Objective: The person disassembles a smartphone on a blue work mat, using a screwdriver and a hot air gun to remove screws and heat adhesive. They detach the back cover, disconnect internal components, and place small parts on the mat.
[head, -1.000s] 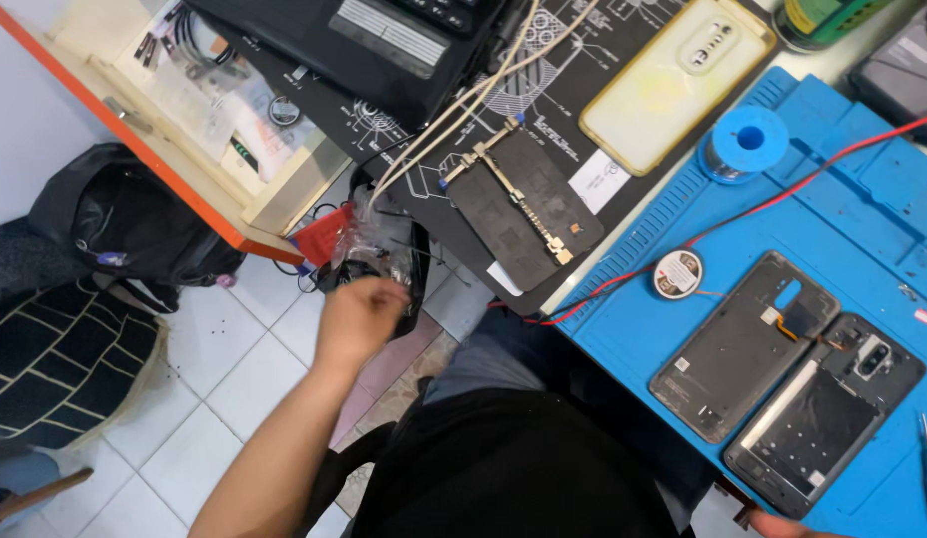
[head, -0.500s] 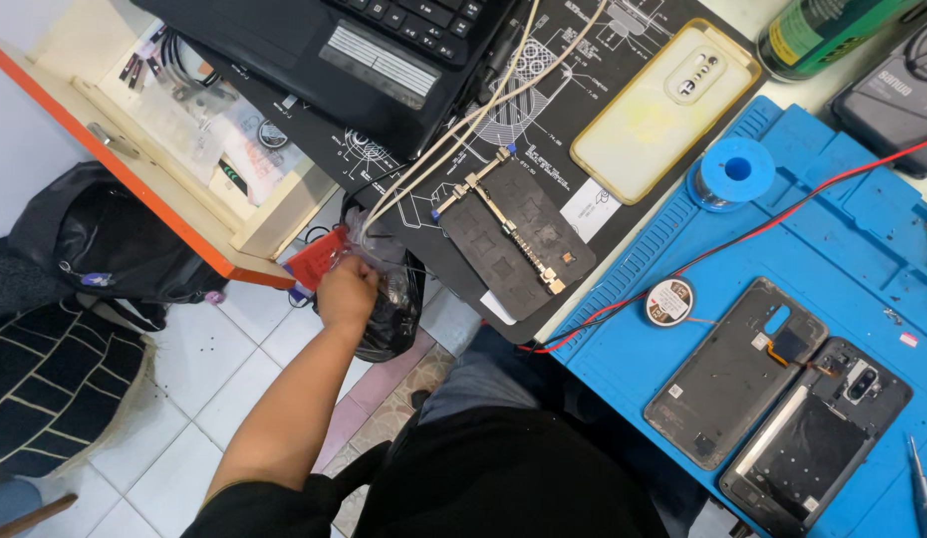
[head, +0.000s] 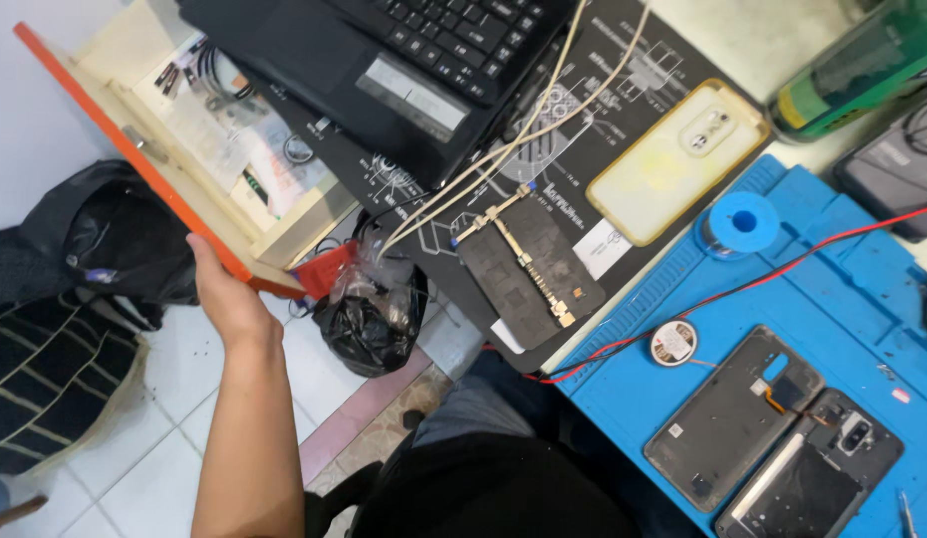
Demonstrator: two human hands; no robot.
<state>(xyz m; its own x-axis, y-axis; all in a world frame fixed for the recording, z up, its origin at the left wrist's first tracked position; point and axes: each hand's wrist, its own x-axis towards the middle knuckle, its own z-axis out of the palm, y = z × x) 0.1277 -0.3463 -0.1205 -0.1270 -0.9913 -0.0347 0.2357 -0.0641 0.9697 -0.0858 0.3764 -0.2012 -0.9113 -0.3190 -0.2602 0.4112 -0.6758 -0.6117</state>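
Setting: white tiled floor (head: pixel 174 399) below me, cluttered repair bench above it, seen from my head looking down.
Lap: my dark trousers (head: pixel 503 478) fill the bottom middle, nearest the camera.
Left hand: my left hand (head: pixel 229 299) is flat and open against the orange front (head: pixel 134 159) of the pulled-out drawer, fingers pressed on its face, gripping nothing.
Right hand: not in the picture, so I cannot tell how it is set.
Drawer: wooden drawer (head: pixel 284 234) stands open at the bench's left edge, tilted in view, with small packets and coiled wires inside.
Bag: black plastic bag (head: pixel 369 319) hangs just beside the drawer's corner, a red bit at its top, near my hand but apart from it.
How to do it well: I judge the push should go square through the palm on the orange front, keeping the bag and the pale cables (head: pixel 503 149) out of the gap so nothing snags.
Mat: blue work mat (head: pixel 842 289) to my right carries two opened phones (head: pixel 772 438) and a red wire across it.
Far: black laptop (head: pixel 413 60) and a yellowish phone case (head: pixel 677 159) lie on the dark mat behind.
Hedge: whether the drawer is fully out is hard to tell from this angle.
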